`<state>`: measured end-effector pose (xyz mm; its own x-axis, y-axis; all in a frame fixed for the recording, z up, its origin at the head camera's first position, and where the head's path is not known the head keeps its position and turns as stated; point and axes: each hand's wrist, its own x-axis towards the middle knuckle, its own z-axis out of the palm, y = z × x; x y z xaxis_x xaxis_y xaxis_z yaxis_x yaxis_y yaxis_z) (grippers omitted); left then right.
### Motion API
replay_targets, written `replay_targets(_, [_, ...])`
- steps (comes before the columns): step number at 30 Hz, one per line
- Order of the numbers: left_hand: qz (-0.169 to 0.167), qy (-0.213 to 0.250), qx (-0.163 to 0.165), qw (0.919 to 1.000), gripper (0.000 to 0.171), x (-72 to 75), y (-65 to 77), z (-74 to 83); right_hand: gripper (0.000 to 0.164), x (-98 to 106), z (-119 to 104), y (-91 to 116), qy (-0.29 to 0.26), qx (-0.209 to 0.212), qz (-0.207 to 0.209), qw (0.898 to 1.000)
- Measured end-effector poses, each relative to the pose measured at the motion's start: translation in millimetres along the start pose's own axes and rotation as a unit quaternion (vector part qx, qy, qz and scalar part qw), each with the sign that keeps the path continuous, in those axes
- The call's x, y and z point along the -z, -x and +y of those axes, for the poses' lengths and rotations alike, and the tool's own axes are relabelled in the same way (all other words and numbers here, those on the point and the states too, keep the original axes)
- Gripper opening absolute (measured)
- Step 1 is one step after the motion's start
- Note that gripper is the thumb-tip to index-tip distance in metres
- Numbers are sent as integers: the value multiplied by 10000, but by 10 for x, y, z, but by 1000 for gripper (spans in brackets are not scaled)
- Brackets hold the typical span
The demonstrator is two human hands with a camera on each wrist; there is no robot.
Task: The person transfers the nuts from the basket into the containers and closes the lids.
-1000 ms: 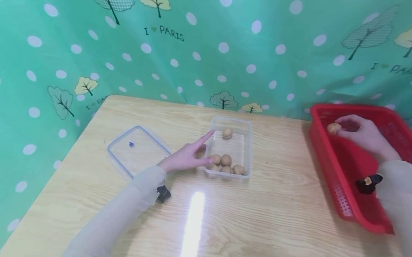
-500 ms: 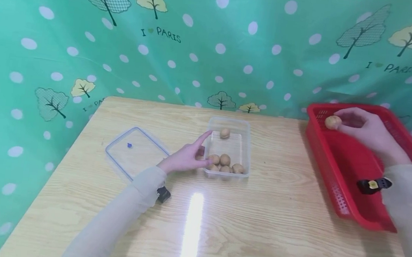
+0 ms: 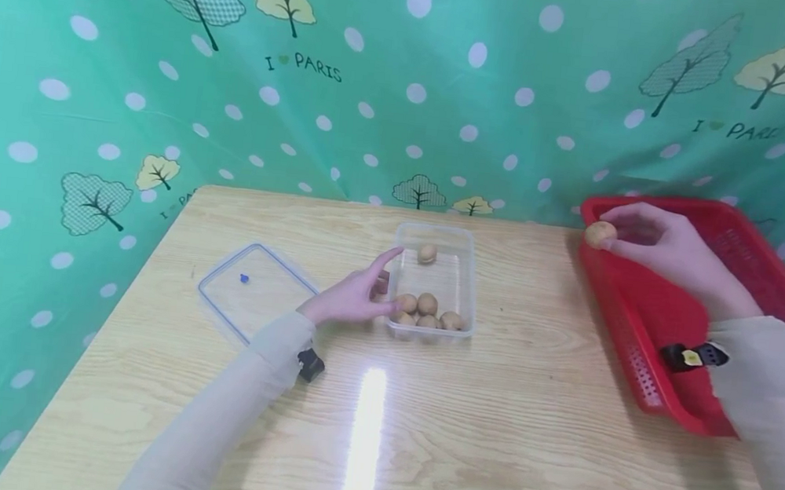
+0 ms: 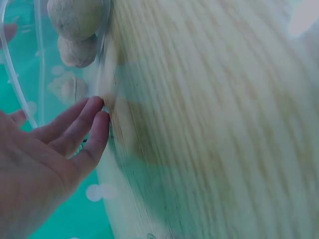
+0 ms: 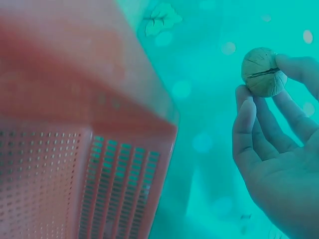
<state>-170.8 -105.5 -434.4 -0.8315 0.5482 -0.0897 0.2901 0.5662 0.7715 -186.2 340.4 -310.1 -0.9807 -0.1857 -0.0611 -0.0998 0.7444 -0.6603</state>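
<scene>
In the head view my right hand [image 3: 669, 248] holds a walnut [image 3: 599, 235] between thumb and fingertips, over the left rim of the red basket [image 3: 626, 354]. The right wrist view shows a dark crack across this walnut [image 5: 262, 72]. My left hand [image 3: 354, 295] rests at the left side of a clear plastic box [image 3: 470, 280], thumb and index finger spread along its rim. Its other fingers [image 4: 87, 127] lie against the outer wall in the left wrist view. Inside the box, several walnuts [image 3: 427, 304] cluster at the near end, and one walnut [image 3: 427, 254] sits at the far end.
A clear lid [image 3: 276, 277] with a blue edge lies left of the box, partly behind the left forearm, with a small blue piece [image 3: 244, 279] on it. The wooden table [image 3: 488, 428] backs onto a green dotted cloth [image 3: 382, 62].
My right hand has lifted the walnut from inside the basket and moved it left to the basket's rim. The left hand stays at the box.
</scene>
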Motion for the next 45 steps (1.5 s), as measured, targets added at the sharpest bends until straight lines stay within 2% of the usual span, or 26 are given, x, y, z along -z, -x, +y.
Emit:
replay_targets(5, [-30, 90, -70, 9999, 101, 23, -29, -27, 60, -85, -125, -19, 119, 195, -160, 9996])
replay_targets(11, [-218, -74, 48, 9997, 103, 28, -45, -31, 60, -148, -248, -5, 64, 270, -325, 9991])
replay_targets(14, [-269, -134, 92, 9995, 103, 34, -45, -28, 56, -189, -284, -8, -21, 335, -338, 9989])
replay_targets(21, [-333, -290, 175, 9989, 103, 62, -50, -12, 45, -323, -389, -16, -148, 815, -309, 9961])
replay_targets(28, [-360, -342, 119, 9987, 104, 60, -63, 9, 41, -429, -412, -43, -274, 896, -424, 9947])
replay_targets(34, [-325, -531, 193, 9979, 101, 54, -44, 29, 42, -514, -405, -43, -429, 957, -541, 9930])
replay_targets(41, [-341, -574, 237, 9975, 100, 64, -18, 65, 39, -639, -399, -66, -599, 1251, -704, 9878])
replay_targets(45, [-371, -619, 244, 9971, 100, 76, -9, 61, 40, -736, -417, -108, -546, 1580, -877, 9820])
